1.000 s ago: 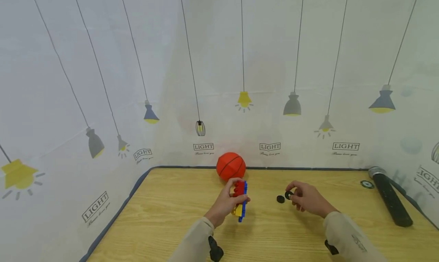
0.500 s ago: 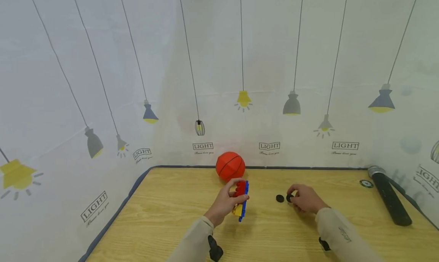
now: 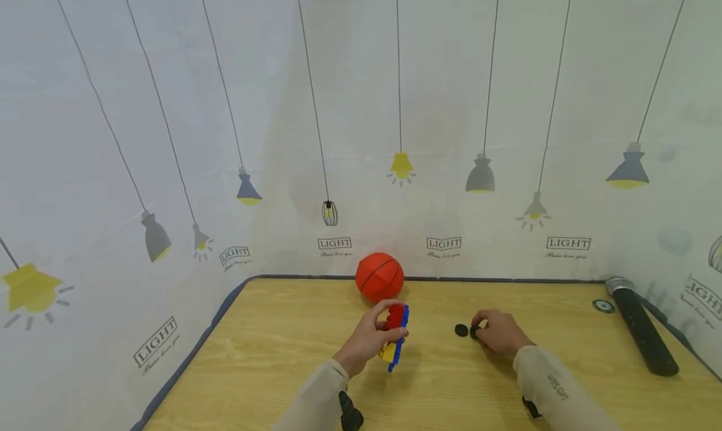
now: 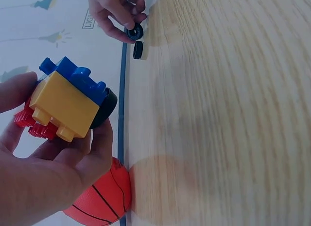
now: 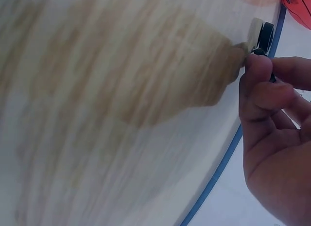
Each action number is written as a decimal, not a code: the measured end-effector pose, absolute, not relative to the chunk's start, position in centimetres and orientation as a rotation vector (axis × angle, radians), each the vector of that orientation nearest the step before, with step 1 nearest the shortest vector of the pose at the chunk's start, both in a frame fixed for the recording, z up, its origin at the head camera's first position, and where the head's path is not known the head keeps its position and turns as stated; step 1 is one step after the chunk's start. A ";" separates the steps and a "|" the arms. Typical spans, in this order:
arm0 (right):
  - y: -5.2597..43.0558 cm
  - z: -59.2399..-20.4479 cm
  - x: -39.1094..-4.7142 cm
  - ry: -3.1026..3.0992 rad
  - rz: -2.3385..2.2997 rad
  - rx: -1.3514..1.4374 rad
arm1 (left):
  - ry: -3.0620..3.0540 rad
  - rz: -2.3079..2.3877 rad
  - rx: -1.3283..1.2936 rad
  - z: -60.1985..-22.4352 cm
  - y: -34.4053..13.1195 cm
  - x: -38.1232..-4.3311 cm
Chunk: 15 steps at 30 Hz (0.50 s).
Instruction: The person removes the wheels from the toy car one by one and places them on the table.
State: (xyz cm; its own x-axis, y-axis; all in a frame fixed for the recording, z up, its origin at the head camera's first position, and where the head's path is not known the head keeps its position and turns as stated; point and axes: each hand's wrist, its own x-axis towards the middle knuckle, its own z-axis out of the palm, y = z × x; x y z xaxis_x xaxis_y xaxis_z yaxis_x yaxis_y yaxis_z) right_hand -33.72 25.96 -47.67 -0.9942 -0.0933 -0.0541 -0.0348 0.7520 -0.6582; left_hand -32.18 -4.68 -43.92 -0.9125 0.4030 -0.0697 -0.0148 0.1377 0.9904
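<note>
My left hand (image 3: 365, 342) grips a toy car of building blocks (image 3: 397, 317) between thumb and fingers, held tilted above the table. It has a yellow block (image 4: 65, 104), red studded blocks (image 4: 41, 129) and a blue base (image 4: 82, 80). A black wheel (image 4: 106, 109) shows against the blue base in the left wrist view. To the right, my right hand (image 3: 503, 332) pinches another black toy wheel (image 4: 135, 31) low over the table. Just left of that, a loose black wheel (image 3: 461, 330) lies on the wood. My fingertips partly hide the pinched wheel.
A red ball with black lines (image 3: 380, 277) stands behind my left hand at the table's back edge. At the far right lie a black-handled microphone (image 3: 643, 331) and a small round disc (image 3: 603, 306). Printed white sheeting (image 3: 361, 105) rises around the wooden table (image 3: 271, 343).
My right hand has shifted slightly left and turned, still with the wheel, which now sits closer beside the loose one. The left hand keeps the toy car, tilted slightly more.
</note>
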 end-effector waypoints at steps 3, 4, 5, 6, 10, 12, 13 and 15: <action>26.0 -47.9 -33.8 2.886 -1.035 -0.109 | 2.108 1.828 0.384 -44.0 -4.6 -32.2; 26.1 -47.9 -33.9 2.900 -1.014 -0.120 | 2.107 1.828 0.386 -43.9 -4.6 -32.2; 26.1 -48.0 -33.9 2.913 -0.998 -0.125 | 2.104 1.830 0.387 -43.9 -4.6 -32.2; 26.2 -48.0 -33.9 2.922 -0.981 -0.134 | 2.100 1.829 0.391 -43.9 -4.6 -32.2; 26.2 -48.2 -34.1 2.940 -0.938 -0.122 | 2.089 1.825 0.401 -43.8 -4.7 -32.0; 26.1 -48.3 -34.2 2.933 -0.946 -0.100 | 2.087 1.822 0.402 -43.8 -4.8 -32.0; 26.1 -48.3 -34.2 2.936 -0.948 -0.085 | 2.088 1.820 0.403 -43.8 -4.8 -31.9; 26.1 -48.5 -34.3 2.946 -0.944 -0.067 | 2.083 1.823 0.404 -43.8 -4.8 -31.9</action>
